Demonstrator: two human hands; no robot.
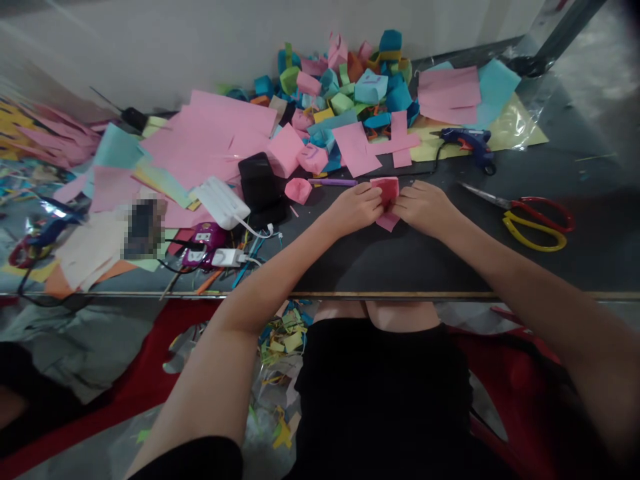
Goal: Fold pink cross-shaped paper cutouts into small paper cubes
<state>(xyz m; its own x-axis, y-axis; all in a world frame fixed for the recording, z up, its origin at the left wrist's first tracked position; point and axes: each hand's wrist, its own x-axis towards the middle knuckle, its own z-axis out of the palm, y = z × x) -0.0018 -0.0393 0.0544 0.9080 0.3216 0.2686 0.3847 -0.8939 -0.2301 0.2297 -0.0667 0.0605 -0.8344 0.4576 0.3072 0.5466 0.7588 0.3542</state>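
Note:
Between my two hands is a folded piece of pink paper (385, 190), held just above the dark table (350, 260). My left hand (359, 208) pinches its left side, and my right hand (423, 208) grips the right side. A flap of the paper hangs down below my fingers. Left of my left hand lie a small pink paper shape (299, 191) and a purple pen (334, 182). Scissors (530, 213) with one red and one yellow handle lie to the right of my right hand. Behind it is a blue glue gun (467, 141).
Several folded paper shapes (371, 87) are heaped at the back by the wall. Pink sheets (200, 143), a white power bank (220, 201), a black case (260, 187) and a purple power socket (206, 243) crowd the left. Another glue gun (53, 227) lies far left. Paper scraps (287, 337) lie below the table.

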